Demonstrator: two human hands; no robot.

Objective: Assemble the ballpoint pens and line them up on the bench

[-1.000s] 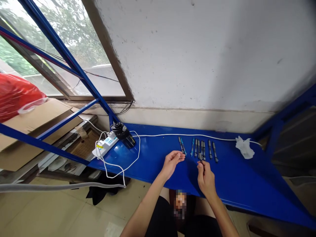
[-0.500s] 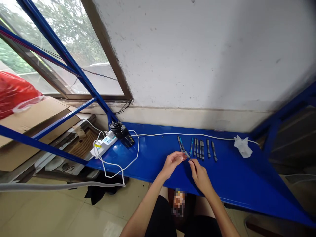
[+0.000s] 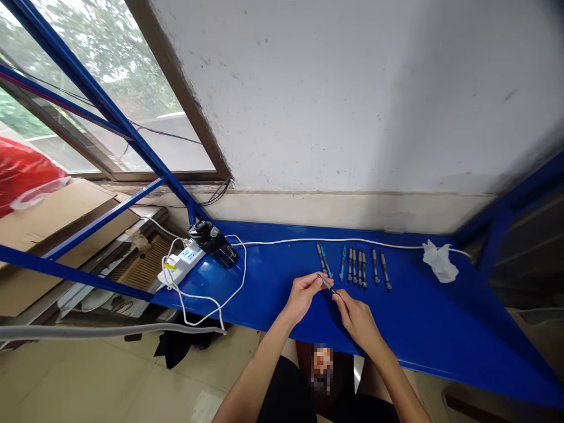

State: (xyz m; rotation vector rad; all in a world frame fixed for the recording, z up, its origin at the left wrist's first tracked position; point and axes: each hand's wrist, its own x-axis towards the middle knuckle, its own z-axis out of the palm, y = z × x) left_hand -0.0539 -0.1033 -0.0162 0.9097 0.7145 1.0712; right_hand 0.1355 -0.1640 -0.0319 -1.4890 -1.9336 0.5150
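A dark pen (image 3: 326,284) is held slanted between my two hands, above the front half of the blue shelf (image 3: 268,282). My left hand (image 3: 303,296) pinches its upper left end between thumb and fingertips. At the lower right end, the fingers of my right hand (image 3: 358,316) are closed on it. Just beyond my hands several pens lie in a loose row, among them a blue pen (image 3: 343,262), a dark pen (image 3: 375,266) and another dark pen (image 3: 385,271) at the right. A dark pen (image 3: 321,257) lies beside a blue-tipped one at the row's left.
A black bottle (image 3: 214,242) leans by a white power strip (image 3: 183,262) at the left, with a looped white cable (image 3: 245,270). Crumpled white tissue (image 3: 440,262) lies at the right. A wall (image 3: 308,117) rises behind; blue frame bars (image 3: 110,108) cross the left.
The pen between my hands has shifted slightly left and down, and its upper end now sits at my left fingertips. The view has moved a little.
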